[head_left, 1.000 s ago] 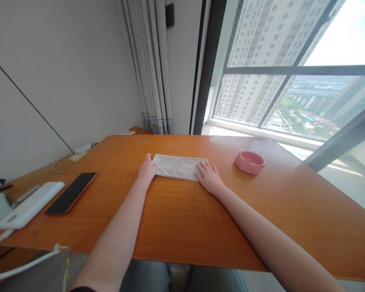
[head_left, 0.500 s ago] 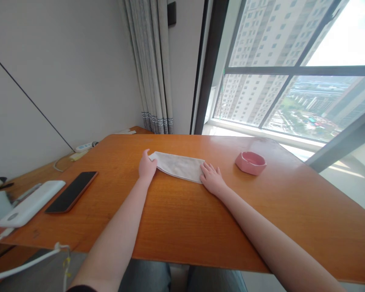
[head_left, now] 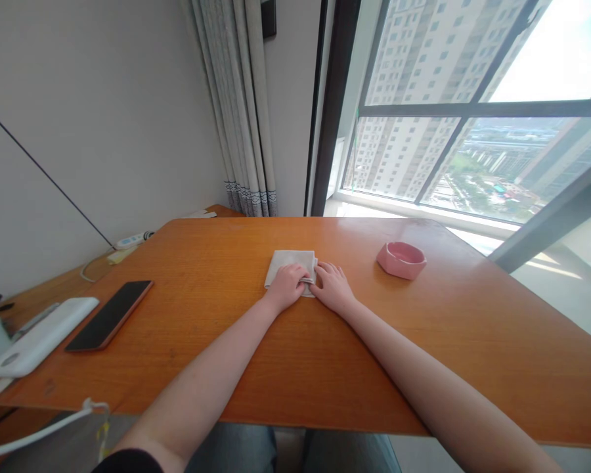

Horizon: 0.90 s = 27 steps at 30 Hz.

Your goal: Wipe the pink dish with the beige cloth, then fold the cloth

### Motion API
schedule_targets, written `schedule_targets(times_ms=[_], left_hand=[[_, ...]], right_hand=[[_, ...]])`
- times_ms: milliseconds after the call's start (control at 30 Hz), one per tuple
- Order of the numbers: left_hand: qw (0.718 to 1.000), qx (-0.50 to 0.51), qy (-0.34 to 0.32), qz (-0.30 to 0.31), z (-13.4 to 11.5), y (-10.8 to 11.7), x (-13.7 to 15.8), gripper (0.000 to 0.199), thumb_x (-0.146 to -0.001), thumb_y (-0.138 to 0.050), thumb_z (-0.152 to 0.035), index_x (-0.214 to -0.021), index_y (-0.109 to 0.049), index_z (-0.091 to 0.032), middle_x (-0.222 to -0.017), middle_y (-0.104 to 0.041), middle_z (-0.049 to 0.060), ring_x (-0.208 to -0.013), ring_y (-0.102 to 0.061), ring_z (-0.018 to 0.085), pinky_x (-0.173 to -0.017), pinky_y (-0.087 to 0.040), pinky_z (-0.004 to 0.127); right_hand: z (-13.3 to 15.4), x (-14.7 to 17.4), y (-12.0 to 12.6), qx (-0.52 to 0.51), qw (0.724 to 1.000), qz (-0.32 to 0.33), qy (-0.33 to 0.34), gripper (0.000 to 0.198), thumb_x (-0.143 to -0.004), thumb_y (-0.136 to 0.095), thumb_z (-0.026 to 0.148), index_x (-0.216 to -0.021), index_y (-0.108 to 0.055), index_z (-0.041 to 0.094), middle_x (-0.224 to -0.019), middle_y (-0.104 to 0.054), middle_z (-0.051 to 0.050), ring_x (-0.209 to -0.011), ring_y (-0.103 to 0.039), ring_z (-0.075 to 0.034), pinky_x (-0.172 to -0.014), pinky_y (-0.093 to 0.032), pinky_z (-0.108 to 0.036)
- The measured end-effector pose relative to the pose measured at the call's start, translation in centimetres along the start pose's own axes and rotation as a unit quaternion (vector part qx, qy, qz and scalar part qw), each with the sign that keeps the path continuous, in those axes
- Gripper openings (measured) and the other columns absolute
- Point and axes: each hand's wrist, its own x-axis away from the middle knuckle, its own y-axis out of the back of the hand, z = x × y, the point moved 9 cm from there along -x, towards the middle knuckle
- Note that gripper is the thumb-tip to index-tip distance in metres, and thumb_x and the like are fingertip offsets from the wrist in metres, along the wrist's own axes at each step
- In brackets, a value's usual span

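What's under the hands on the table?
A folded white cloth lies under the left hand and the right hand, on the wooden table. The cloth's near edge is hidden.

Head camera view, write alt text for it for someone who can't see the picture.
Two bare hands rest on a small folded white cloth in the middle of an orange wooden table, the left hand on top of it and the right hand at its right edge. A pink dish sits to the right; a black phone and white power bank lie at left, with high-rise buildings beyond the window.
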Motion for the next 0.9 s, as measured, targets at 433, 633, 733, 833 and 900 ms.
schedule_targets(times_ms=[433,633,733,833,900], left_hand=[[0.998,0.033,-0.001,0.046,-0.9,0.3,0.4,0.016,-0.074,-0.049,-0.015,-0.084,-0.060,-0.019,-0.083,-0.063,0.004,-0.081,-0.056,0.019,-0.078,-0.044,0.031],[0.999,-0.036,-0.003,-0.028,-0.6,3.5,0.4,0.028,-0.086,-0.047,-0.039,-0.102,-0.062,-0.021,-0.109,-0.064,0.007,-0.109,-0.053,0.022,-0.111,-0.023,0.043],[0.992,-0.060,0.089,-0.062,2.9,4.5,0.6,0.040,-0.094,-0.030,-0.035,-0.124,-0.052,-0.022,-0.135,-0.051,0.007,-0.130,-0.039,0.020,-0.114,-0.014,0.047],[0.983,-0.081,0.151,0.060,5.0,1.5,1.0,0.048,-0.093,-0.031,-0.042,-0.135,-0.043,-0.023,-0.149,-0.034,0.009,-0.141,-0.021,0.026,-0.113,-0.007,0.057],[0.977,-0.091,0.154,0.118,4.3,-0.6,1.4,0.057,-0.090,-0.036,-0.050,-0.138,-0.040,-0.021,-0.152,-0.026,0.012,-0.143,-0.014,0.030,-0.111,-0.003,0.061]], right_hand=[[-0.3,-0.1,0.2,-0.039,0.999,0.010,-0.021,0.045,-0.080,-0.049,0.031,-0.122,-0.051,0.019,-0.136,-0.050,-0.009,-0.127,-0.039,-0.025,-0.110,-0.020,-0.043],[-2.7,-0.6,0.2,-0.153,0.984,-0.040,-0.085,0.053,-0.079,-0.032,0.014,-0.132,-0.041,0.013,-0.133,-0.052,-0.010,-0.125,-0.045,-0.017,-0.107,-0.031,-0.031],[-2.8,-0.6,0.7,-0.167,0.980,-0.070,-0.082,0.049,-0.087,-0.029,0.023,-0.133,-0.039,0.011,-0.134,-0.050,-0.013,-0.126,-0.043,-0.018,-0.107,-0.032,-0.032],[-1.6,-0.1,1.9,-0.143,0.984,-0.091,-0.051,0.048,-0.091,-0.029,0.033,-0.133,-0.042,0.012,-0.135,-0.048,-0.014,-0.128,-0.040,-0.021,-0.109,-0.030,-0.037],[0.2,0.3,2.9,-0.106,0.989,-0.100,-0.008,0.049,-0.092,-0.030,0.035,-0.135,-0.041,0.014,-0.138,-0.047,-0.013,-0.131,-0.038,-0.022,-0.112,-0.024,-0.042]])
